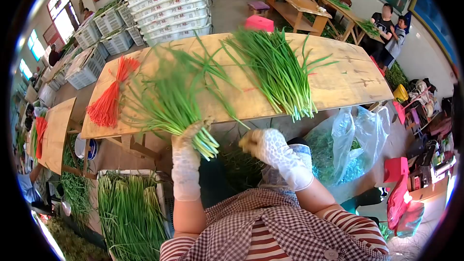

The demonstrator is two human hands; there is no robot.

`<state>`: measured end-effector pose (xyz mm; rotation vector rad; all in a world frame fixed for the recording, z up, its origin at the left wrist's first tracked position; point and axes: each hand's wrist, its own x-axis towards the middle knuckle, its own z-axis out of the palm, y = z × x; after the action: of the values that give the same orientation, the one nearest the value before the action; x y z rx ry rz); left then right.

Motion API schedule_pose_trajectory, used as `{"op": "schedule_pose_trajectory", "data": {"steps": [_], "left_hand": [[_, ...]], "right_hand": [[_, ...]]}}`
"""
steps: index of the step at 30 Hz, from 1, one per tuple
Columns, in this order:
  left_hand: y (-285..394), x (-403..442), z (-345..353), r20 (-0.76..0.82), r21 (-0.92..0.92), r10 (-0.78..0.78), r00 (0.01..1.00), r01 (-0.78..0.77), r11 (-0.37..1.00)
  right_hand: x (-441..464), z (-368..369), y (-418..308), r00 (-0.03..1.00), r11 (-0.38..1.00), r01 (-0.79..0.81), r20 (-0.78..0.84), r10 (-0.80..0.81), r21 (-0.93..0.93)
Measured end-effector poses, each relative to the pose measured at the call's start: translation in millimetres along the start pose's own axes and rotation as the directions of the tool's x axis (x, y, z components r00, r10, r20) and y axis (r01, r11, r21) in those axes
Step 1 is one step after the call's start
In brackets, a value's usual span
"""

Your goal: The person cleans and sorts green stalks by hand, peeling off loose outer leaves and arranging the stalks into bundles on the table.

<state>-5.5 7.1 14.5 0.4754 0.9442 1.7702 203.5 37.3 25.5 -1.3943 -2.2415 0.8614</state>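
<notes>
My left hand (pixel 185 140) is closed around a bunch of green chives (pixel 176 99), gripping it near the pale cut ends. The leaves fan out over the wooden table and are blurred at their tips. To the right of it, my right hand (pixel 270 146) is off the table's front edge with its fingers curled together. Whether anything is pinched there I cannot make out; a loose chive stalk (pixel 226 104) ends just above it. Both hands wear pale gloves with patterned sleeves. A larger pile of chives (pixel 278 72) lies on the table at the right, cut ends toward me.
Red ties (pixel 113 92) lie on the left of the wooden table (pixel 348 84). A crate of chives (pixel 130 212) stands below left, and a clear plastic bag (pixel 355 140) hangs at the right. Stacked white crates (pixel 166 7) rise behind. Two people are at the far right.
</notes>
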Motion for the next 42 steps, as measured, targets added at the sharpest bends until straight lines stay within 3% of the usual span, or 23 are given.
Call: {"op": "schedule_pose_trajectory", "data": {"steps": [2,5,6,10,17,18,21,22,23,24,26,29,32,33,34,35,37,38,39,40,41,42], "left_hand": [[9,1,2,0.006,-0.050,-0.052,0.999,0.052,0.997],[1,2,-2,0.034,-0.083,-0.052,0.998,0.055,0.995],[-2,2,-5,0.055,-0.097,-0.058,0.997,0.063,0.993],[-15,0,-7,-0.039,-0.053,-0.176,0.984,0.173,0.983],[-32,-6,10,-0.090,0.084,-0.197,0.976,0.204,0.975],[-32,-11,16,-0.063,0.094,-0.119,0.991,0.124,0.988],[-36,-10,8,0.000,0.078,-0.218,0.976,0.217,0.973],[-43,-9,1,0.052,0.066,-0.199,0.979,0.196,0.978],[-51,-6,-5,0.108,0.053,-0.179,0.978,0.174,0.983],[-55,-6,2,0.083,0.057,-0.144,0.986,0.139,0.989],[-49,-10,9,0.034,0.087,-0.103,0.994,0.099,0.991],[-45,-8,3,0.005,0.102,-0.106,0.994,0.105,0.989],[-37,-4,-5,-0.010,0.154,-0.186,0.983,0.185,0.971],[-32,-5,1,-0.022,0.104,-0.120,0.992,0.122,0.987],[-26,-5,9,-0.041,0.055,-0.051,0.998,0.054,0.997],[-16,-3,17,-0.070,0.008,0.021,0.997,-0.020,1.000],[29,-14,31,0.132,0.046,-0.076,0.988,0.070,0.996],[51,-14,33,0.205,0.071,-0.119,0.972,0.106,0.992],[62,-12,40,0.105,0.099,-0.116,0.988,0.106,0.989],[57,5,35,0.009,0.026,0.001,1.000,-0.001,1.000],[59,13,46,-0.014,-0.008,-0.025,1.000,0.025,1.000],[53,28,39,0.097,-0.081,-0.071,0.993,0.079,0.994]], "right_hand": [[10,3,5,0.938,0.970,0.047,-0.323,-0.125,-0.240],[27,20,10,0.938,0.924,-0.072,-0.339,-0.065,-0.377],[30,25,12,0.949,0.930,-0.134,-0.314,0.020,-0.343],[21,27,11,0.912,0.990,0.047,-0.398,-0.097,-0.134],[2,30,-8,0.975,0.998,0.004,-0.222,0.009,0.058],[-2,25,-17,0.986,0.995,-0.034,-0.161,0.049,0.090],[0,25,-16,0.993,0.988,-0.079,-0.082,0.091,0.135],[4,41,1,0.996,0.878,-0.008,-0.075,0.051,0.479],[0,32,-4,0.993,0.818,0.080,-0.116,-0.016,0.570],[8,44,0,0.988,0.658,-0.115,0.019,0.152,0.744],[13,51,3,0.988,0.553,-0.118,0.045,0.145,0.825],[18,68,8,0.973,0.104,-0.143,0.121,0.199,0.984],[10,64,12,0.967,0.151,-0.173,0.138,0.214,0.973],[6,61,17,0.982,0.519,-0.190,0.152,0.115,0.833],[0,54,25,0.979,0.809,-0.138,0.204,0.022,0.571],[-4,49,32,0.955,0.972,-0.018,0.291,-0.052,0.233],[-13,54,47,0.890,0.989,0.083,0.455,-0.019,-0.122],[-16,54,46,0.930,0.990,0.100,0.363,-0.056,-0.103],[-15,49,43,0.959,0.990,0.117,0.268,-0.092,-0.080],[-11,44,40,0.975,0.977,0.191,0.132,-0.178,-0.092],[-5,38,36,0.967,0.962,0.250,-0.018,-0.254,-0.110],[1,26,28,0.980,0.965,0.182,-0.045,-0.193,-0.187]]}}
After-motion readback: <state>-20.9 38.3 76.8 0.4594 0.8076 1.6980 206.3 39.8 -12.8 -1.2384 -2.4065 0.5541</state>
